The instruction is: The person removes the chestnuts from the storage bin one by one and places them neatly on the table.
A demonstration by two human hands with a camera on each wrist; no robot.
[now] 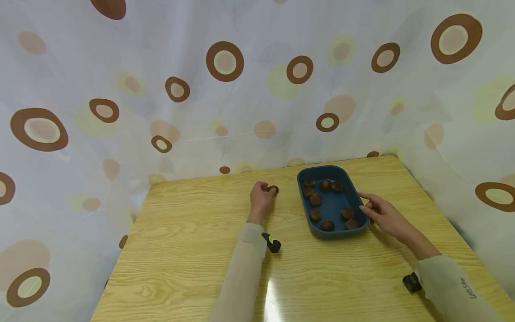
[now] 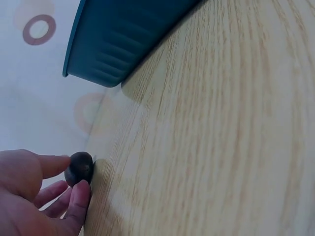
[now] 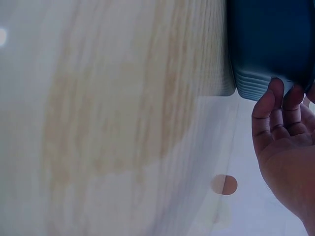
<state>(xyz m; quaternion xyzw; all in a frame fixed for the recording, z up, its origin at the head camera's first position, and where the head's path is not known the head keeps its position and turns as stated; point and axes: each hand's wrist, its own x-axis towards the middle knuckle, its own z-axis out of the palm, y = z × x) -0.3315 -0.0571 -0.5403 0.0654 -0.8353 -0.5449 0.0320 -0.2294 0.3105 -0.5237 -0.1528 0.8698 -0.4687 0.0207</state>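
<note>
Toward the back of the table, my left hand (image 1: 260, 199) pinches a dark brown chestnut (image 1: 274, 189) between thumb and fingers. The left wrist view shows the same chestnut (image 2: 79, 168) close against the tabletop, fingertips on either side. To its right stands a blue rectangular tray (image 1: 302, 197) with rounded corners. Several chestnuts (image 1: 315, 199) lie inside, mostly along the left side and at both ends. My right hand (image 1: 384, 217) grips the tray's right side, thumb at the rim and fingers against the outer wall. In the right wrist view, those fingers (image 3: 264, 110) curl by the ribbed tray wall.
The wooden table (image 1: 181, 250) has a light grain and a glare streak near the front. Behind it and at the sides hangs a white curtain (image 1: 249, 103) with brown rings and pale dots, meeting the table's back edge. Small black devices (image 1: 274, 245) sit at both wrists.
</note>
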